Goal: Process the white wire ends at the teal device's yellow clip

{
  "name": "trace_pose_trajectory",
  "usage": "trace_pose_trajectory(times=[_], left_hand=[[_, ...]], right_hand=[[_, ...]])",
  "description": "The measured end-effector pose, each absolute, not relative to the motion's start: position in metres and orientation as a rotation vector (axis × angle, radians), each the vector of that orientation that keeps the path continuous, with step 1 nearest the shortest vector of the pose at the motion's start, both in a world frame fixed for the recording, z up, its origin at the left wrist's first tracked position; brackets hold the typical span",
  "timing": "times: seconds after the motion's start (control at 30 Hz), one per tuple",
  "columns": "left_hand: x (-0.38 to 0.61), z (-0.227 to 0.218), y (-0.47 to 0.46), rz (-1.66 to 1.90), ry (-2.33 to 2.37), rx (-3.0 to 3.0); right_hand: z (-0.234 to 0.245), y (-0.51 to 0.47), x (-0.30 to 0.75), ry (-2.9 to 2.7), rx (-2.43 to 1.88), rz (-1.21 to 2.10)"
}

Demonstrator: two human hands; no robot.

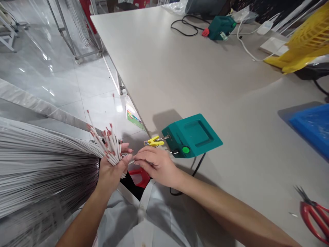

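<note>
My left hand [111,171] is closed round a thick bundle of white wires [38,164] whose red-tipped ends [109,142] fan upward. My right hand [154,164] pinches one thin white wire [130,162] pulled from that bundle, just in front of a small green machine [191,135]. The machine sits at the table's near edge, with a yellow forked clip [154,141] on a metal rod and a green button [185,150] on its front.
The grey table [195,79] also carries red scissors [315,214] at the lower right, a blue tray [312,128], a yellow basket [305,44], a second green machine [221,27] with cables at the back. A tiled floor and metal racks lie to the left.
</note>
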State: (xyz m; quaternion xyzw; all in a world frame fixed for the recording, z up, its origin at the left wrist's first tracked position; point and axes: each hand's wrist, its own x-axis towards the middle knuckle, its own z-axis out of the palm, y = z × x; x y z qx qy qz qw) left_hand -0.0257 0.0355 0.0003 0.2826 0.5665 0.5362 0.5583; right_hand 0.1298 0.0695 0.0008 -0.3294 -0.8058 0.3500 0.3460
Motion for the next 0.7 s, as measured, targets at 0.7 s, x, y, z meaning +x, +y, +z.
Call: trace_pose_trajectory(times=[0.7], left_hand=[[-0.063, 0.019, 0.041, 1.419, 1.192, 0.55]], right_hand=[[-0.002, 0.057, 0.126, -2.573, -0.773, 0.191]])
